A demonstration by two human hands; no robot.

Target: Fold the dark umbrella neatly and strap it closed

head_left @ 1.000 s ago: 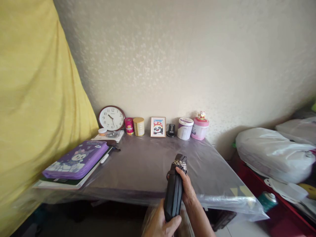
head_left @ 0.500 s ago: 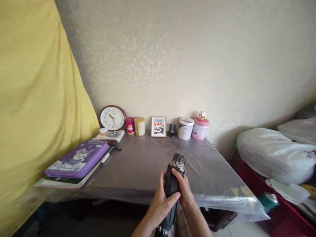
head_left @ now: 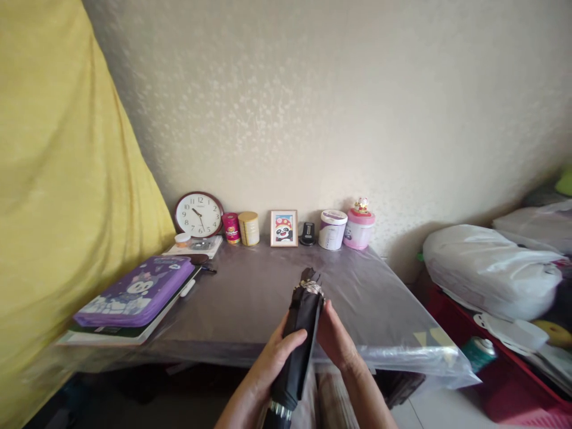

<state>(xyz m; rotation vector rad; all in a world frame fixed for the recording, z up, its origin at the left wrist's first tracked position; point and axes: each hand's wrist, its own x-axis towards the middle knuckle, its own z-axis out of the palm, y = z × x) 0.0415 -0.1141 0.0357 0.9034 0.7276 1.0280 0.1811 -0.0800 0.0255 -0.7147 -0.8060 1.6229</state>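
A folded black umbrella (head_left: pixel 300 336) is tilted over the table's front edge, its far end leaning slightly right. Light patterned bunched material, perhaps a band, circles its upper end (head_left: pixel 311 288). Near the bottom, a ribbed silvery collar (head_left: pixel 280 409) shows above the dark handle. My left hand (head_left: pixel 272 357) is closed around the middle, thumb lying across the front and fingers hidden behind. Along the right side, my right hand (head_left: pixel 337 336) presses against the folds just below the band. Its fingertips are partly hidden by the umbrella.
A table (head_left: pixel 250 298) under clear plastic stretches ahead. A purple case (head_left: pixel 138 292) lies on books at left. Along the wall stand a clock (head_left: pixel 199 214), cans (head_left: pixel 249 229), a panda picture (head_left: pixel 283 229) and tubs (head_left: pixel 332 230). White bags (head_left: pixel 487 268) bulge at right.
The umbrella has turned and its upper end has moved slightly left. My right thumb has come off its front, and that hand now lies along the right side. My left hand keeps its grip.
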